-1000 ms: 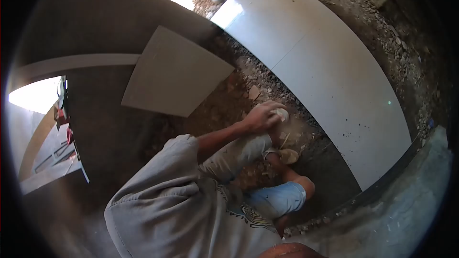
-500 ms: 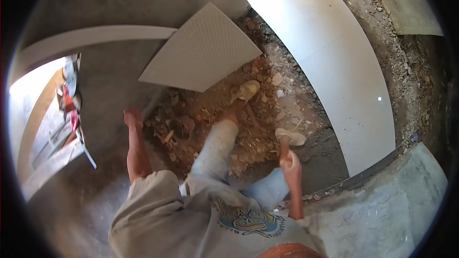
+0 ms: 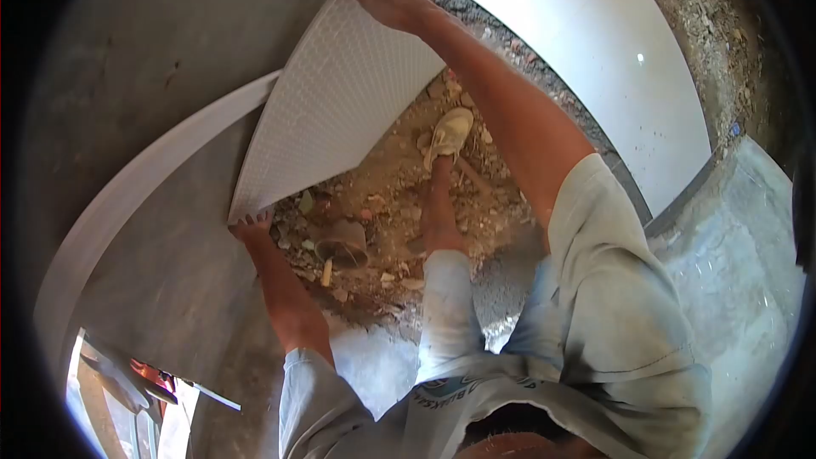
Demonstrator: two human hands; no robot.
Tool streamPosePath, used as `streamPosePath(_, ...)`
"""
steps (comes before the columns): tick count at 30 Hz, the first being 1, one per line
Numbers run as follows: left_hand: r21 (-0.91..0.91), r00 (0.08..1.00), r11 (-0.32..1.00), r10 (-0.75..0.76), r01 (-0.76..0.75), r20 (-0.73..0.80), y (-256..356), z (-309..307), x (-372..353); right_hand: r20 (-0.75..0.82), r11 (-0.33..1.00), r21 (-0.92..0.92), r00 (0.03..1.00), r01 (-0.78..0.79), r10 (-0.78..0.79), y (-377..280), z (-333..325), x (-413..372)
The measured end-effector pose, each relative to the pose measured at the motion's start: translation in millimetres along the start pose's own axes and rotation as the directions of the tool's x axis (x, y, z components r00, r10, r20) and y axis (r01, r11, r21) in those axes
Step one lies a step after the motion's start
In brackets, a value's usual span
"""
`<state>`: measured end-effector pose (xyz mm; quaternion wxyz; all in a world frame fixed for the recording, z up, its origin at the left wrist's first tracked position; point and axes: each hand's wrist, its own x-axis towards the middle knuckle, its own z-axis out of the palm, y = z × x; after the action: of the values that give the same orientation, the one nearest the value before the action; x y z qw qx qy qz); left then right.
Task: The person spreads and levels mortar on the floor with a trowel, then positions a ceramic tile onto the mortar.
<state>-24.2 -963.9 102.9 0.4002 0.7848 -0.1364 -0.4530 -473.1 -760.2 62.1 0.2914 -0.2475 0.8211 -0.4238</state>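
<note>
A large pale tile (image 3: 331, 110), its grid-textured back toward me, stands tilted over the rubble against a grey surface. My left hand (image 3: 252, 225) grips its lower left corner, fingertips curled over the edge. Across the far top corner, my right hand (image 3: 387, 0) holds the tile's edge, partly blurred; its thumb points left and some fingers are hidden. Just right of my left hand, a bucket-like container (image 3: 342, 244) lies among the debris beside a tool with a light-coloured handle (image 3: 326, 273).
Large glossy white tiles (image 3: 586, 51) form a laid row on the right. My dusty shoe (image 3: 450, 132) stands on broken rubble (image 3: 391, 204). A long pale strip (image 3: 127, 187) runs along the grey surface at left. A concrete slab (image 3: 731, 229) lies at right.
Both hands have come onto the tile: the left from beside the grey surface, the right from near my lower leg. The view has turned, and the tile appears steeper.
</note>
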Motion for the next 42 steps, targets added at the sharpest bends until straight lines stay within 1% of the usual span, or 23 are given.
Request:
streamPosePath(3, 0.009, 0.997, 0.999, 0.046, -0.045, -0.067, 9, -11, 32, 0.093, 0.983, 0.177, 0.995, -0.047, 0.031, -4, -8, -13)
streamPosePath(4, 0.0, 0.996, 0.998, 0.059, -0.059, -0.069, 5, -12, 47, 0.042, 0.98, 0.198, 0.999, -0.032, 0.025, -2, -9, -20)
streamPosePath(7, 0.196, 0.983, 0.974, 0.084, -0.116, 0.163, -6, -71, 65, 0.056, 0.985, 0.152, 0.996, -0.078, 0.071, -11, -38, -60)
streamPosePath(9, 0.123, 0.974, 0.991, 0.023, -0.053, 0.227, -15, -108, 27, 0.176, 0.981, 0.043, 0.968, -0.189, 0.179, -6, -60, -83)
streamPosePath(10, 0.163, 0.954, 0.986, -0.034, -0.016, 0.298, -16, -128, 2, 0.247, 0.954, 0.1, 0.936, -0.282, 0.251, 0, -74, -96)
streamPosePath(13, 0.263, 0.943, 0.964, -0.116, 0.032, 0.313, -18, -152, -62, 0.332, 0.81, 0.202, 0.817, -0.55, 0.472, 18, -106, -127)
streamPosePath(16, 0.535, 0.813, 0.812, -0.465, 0.233, 0.352, -25, -218, 5, 0.373, 0.597, 0.171, 0.612, -0.784, 0.697, 58, -119, -130)
streamPosePath(17, 0.598, 0.804, 0.768, -0.496, 0.23, 0.328, -26, -219, 5, 0.386, 0.511, 0.14, 0.522, -0.848, 0.761, 80, -117, -125)
streamPosePath(19, 0.714, 0.786, 0.66, -0.56, 0.231, 0.263, -29, -223, 1, 0.678, 0.509, 0.001, 0.374, -0.861, 0.632, 147, -88, -122)
streamPosePath(21, 0.801, 0.721, 0.549, -0.654, 0.24, 0.232, -32, -222, 22, 0.764, 0.439, -0.094, 0.218, -0.893, 0.607, 161, -81, -117)
streamPosePath(23, 0.902, 0.704, 0.385, -0.695, 0.196, 0.144, -33, -218, 42, 0.708, 0.276, -0.143, 0.097, -0.951, 0.7, 128, -79, -93)
streamPosePath(24, 0.948, 0.721, 0.275, -0.688, 0.159, 0.079, -41, -208, 50, 0.603, 0.281, -0.137, 0.145, -0.95, 0.785, 119, -73, -96)
streamPosePath(25, 0.979, 0.737, 0.163, -0.676, 0.122, 0.02, -51, -197, 55, 0.584, 0.563, -0.373, 0.285, -0.737, 0.76, 122, -61, -96)
streamPosePath(26, 0.992, 0.816, 0.061, -0.575, 0.11, -0.056, -63, -189, 56, 0.593, 0.721, -0.566, 0.409, -0.4, 0.693, 131, -45, -103)
streamPosePath(28, 0.996, 0.924, -0.085, -0.376, 0.04, -0.069, -88, -178, 56, 0.607, 0.732, -0.678, 0.509, -0.069, 0.61, 146, -37, -107)
streamPosePath(30, 0.99, 0.968, -0.128, -0.25, -0.059, 0.025, -101, -187, 48, 0.737, 0.752, -0.628, 0.46, 0.198, 0.495, 164, -28, -119)
streamPosePath(31, 0.987, 0.972, -0.119, -0.223, -0.107, 0.078, -103, -192, 41, 0.687, 0.752, -0.648, 0.519, 0.122, 0.509, 166, -35, -127)
streamPosePath(33, 0.979, 0.968, -0.112, -0.202, -0.173, 0.149, -105, -204, 20, 0.484, 0.746, -0.579, 0.598, -0.328, 0.639, 167, -55, -161)
streamPosePath(35, 0.96, 0.96, -0.158, -0.195, -0.231, 0.199, -95, -217, -1, 0.391, 0.658, -0.404, 0.53, -0.636, 0.752, 173, -76, -216)
streamPosePath(37, 0.927, 0.946, -0.218, -0.179, -0.306, 0.27, -82, -221, -20, 0.425, 0.74, -0.325, 0.608, -0.589, 0.671, 195, -99, -282)
streamPosePath(39, 0.858, 0.92, -0.332, -0.145, -0.391, 0.363, -61, -218, -33, 0.321, 0.692, -0.14, 0.629, -0.708, 0.708, 181, -123, -351)
streamPosePath(41, 0.763, 0.872, -0.43, -0.156, -0.483, 0.464, -34, -214, -54, 0.382, 0.456, 0.016, 0.427, -0.89, 0.82, 224, -122, -433)
streamPosePath(42, 0.703, 0.833, -0.46, -0.191, -0.543, 0.519, -23, -206, -73, 0.392, 0.328, 0.146, 0.359, -0.933, 0.847, 207, -132, -458)
